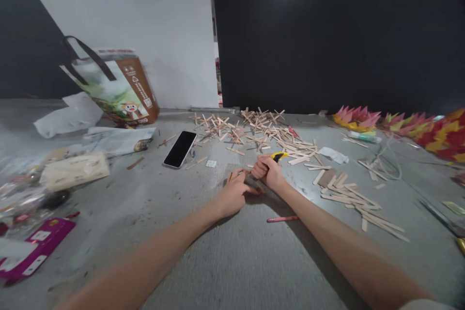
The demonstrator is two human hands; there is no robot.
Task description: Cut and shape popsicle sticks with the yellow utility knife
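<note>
In the head view, the most print is on the shopping bag (112,82) at the back left: its brown side carries pale lettering and a triangular arrow mark, too small to read, and its front shows a cartoon figure. The magenta packet (39,247) at the lower left has white labels, also illegible, and the phone (179,149) has a dark screen. The yellow-and-black tool (279,156), apparently a utility knife, is in the right hand (267,172) near the middle of the grey worktop (203,261); its yellow end with a black insert sticks out above the fist. That hand's grip is curled tightly around it. The left hand (234,196) lies low just beside, thumb and forefinger apart and pointing toward the right; whether this grip presses on anything cannot be told. Pale, flat wooden sticks (348,198) lie loose to the right, and crossed ones (236,133) are heaped behind the hands. The fingers hide most of the tool, and its blade cannot be made out. The red pen (281,219) runs up to the right forearm, and the left-hand clutter is blurred.
</note>
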